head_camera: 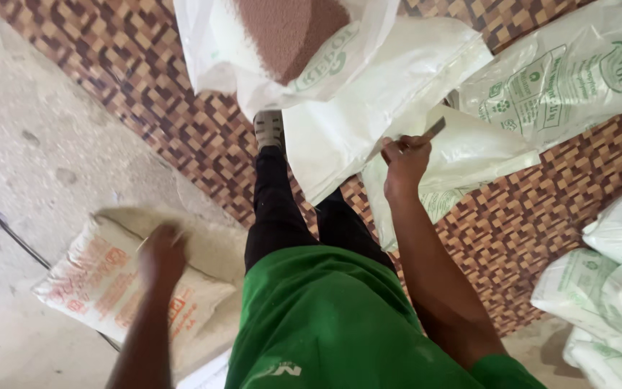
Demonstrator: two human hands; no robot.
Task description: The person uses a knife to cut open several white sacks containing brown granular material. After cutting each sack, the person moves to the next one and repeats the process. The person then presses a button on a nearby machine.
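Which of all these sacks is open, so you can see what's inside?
The white sack at the top, beyond the person's shoe: its mouth gapes over reddish-brown grain. The other sacks show no contents.

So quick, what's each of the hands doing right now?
Left hand: blurred, at the top of the orange-printed sack; grip cannot be told.
Right hand: closed on a small knife.

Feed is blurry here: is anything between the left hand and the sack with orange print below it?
Nothing visible. The left hand is right over the sack, though blur hides whether it touches. The right hand, gripping a thin dark tool, is off by the white bags.
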